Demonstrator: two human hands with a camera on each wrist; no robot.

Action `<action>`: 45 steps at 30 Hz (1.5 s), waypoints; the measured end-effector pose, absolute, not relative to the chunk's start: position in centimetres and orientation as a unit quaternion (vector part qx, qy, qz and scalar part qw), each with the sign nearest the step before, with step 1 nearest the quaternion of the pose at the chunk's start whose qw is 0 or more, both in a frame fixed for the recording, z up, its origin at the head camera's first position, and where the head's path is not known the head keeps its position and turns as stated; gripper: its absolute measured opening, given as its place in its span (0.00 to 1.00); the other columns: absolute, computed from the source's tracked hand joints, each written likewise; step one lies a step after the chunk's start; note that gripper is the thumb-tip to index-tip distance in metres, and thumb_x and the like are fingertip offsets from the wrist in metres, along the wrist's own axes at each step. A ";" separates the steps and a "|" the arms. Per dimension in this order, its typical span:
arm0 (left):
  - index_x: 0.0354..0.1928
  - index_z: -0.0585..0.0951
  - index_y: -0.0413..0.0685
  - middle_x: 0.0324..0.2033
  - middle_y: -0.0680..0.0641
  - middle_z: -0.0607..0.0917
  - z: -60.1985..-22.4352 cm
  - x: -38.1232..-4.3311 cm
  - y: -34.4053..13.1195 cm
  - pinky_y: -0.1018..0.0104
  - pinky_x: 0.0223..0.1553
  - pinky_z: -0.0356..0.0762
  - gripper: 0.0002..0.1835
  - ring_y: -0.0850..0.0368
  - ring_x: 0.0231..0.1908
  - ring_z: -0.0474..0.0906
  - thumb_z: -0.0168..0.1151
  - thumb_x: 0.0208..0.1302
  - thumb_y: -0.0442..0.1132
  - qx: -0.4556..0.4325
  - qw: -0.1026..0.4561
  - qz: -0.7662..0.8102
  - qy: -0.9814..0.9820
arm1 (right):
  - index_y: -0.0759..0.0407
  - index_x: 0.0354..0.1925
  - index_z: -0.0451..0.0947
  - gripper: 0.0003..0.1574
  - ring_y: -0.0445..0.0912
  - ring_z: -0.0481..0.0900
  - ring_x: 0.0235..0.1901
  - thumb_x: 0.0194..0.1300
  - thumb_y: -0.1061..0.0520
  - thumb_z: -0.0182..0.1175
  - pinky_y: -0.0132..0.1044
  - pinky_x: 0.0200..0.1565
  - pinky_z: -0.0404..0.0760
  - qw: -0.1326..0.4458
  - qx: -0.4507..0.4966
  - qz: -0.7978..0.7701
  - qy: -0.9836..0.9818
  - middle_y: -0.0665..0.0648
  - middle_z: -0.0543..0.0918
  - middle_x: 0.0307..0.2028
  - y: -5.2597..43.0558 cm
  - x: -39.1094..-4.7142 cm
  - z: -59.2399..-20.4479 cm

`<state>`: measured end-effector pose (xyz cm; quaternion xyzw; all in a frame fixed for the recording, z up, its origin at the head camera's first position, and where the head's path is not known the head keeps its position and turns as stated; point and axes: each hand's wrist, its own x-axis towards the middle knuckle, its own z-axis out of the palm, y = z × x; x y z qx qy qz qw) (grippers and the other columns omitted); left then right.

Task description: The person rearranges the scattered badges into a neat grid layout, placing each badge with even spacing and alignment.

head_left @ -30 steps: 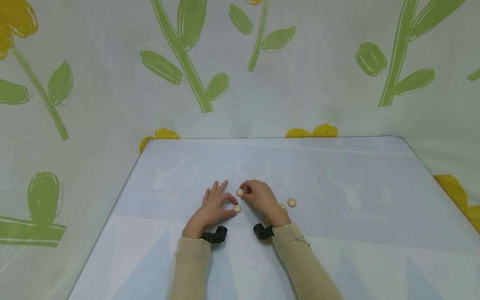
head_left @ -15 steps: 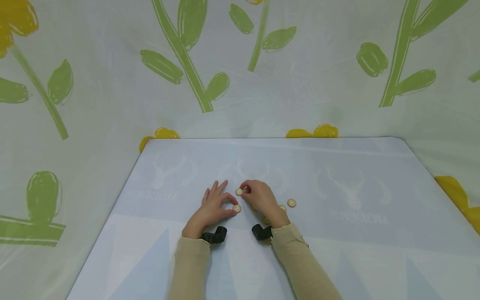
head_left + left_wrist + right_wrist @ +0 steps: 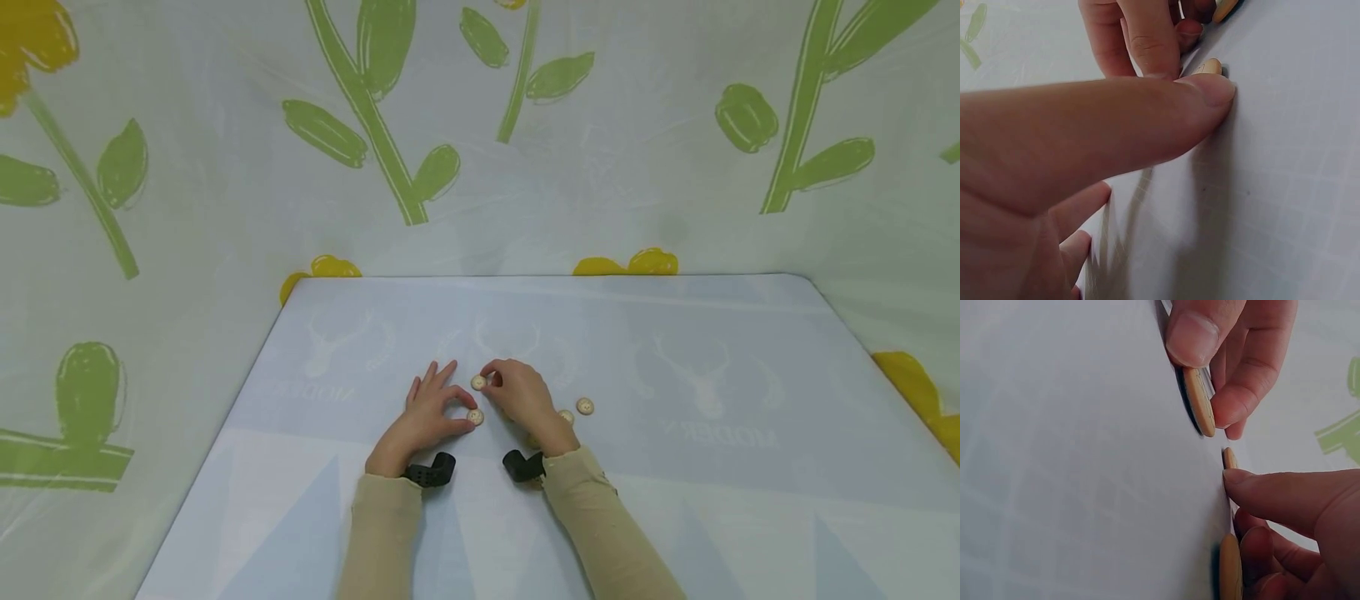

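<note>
Round tan button (image 3: 476, 417) near a matching button (image 3: 478, 382)

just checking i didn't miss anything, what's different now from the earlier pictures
Very little: the right hand edged slightly left at the wrist, with its black wrist device. Nothing was taken or released: the left hand still holds one button, the right hand another button; the loose rightmost button stayed put.

A pale tabletop (image 3: 712, 475) with blue-grey and white patterning carries several small, round, cream-coloured buttons (image 3: 585, 406).
</note>
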<state>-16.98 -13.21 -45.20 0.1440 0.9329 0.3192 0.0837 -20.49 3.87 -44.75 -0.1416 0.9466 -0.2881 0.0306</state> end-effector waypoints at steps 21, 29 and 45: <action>0.32 0.79 0.62 0.67 0.44 0.53 -45.3 -16.7 -13.7 0.43 0.60 0.29 0.09 0.42 0.66 0.34 0.67 0.47 0.47 0.143 0.078 0.327 0.931 | 0.52 0.38 0.79 0.10 0.40 0.68 0.23 0.55 0.54 0.62 0.33 0.26 0.67 0.019 -0.154 -0.293 0.943 0.46 0.72 0.22 3.6 -20.3 -44.8; 0.31 0.78 0.61 0.66 0.44 0.54 -45.2 -16.6 -13.8 0.42 0.60 0.29 0.09 0.42 0.66 0.34 0.68 0.47 0.47 0.147 0.077 0.326 0.931 | 0.52 0.38 0.79 0.10 0.40 0.68 0.23 0.55 0.55 0.62 0.33 0.26 0.67 0.014 -0.157 -0.301 0.941 0.46 0.72 0.22 3.5 -20.2 -44.9; 0.31 0.78 0.61 0.66 0.44 0.53 -45.0 -16.9 -13.4 0.43 0.60 0.29 0.09 0.42 0.66 0.34 0.68 0.47 0.47 0.142 0.084 0.325 0.931 | 0.51 0.46 0.75 0.15 0.42 0.69 0.22 0.60 0.50 0.57 0.34 0.27 0.69 0.045 -0.144 -0.371 0.916 0.47 0.74 0.24 5.0 -20.7 -44.5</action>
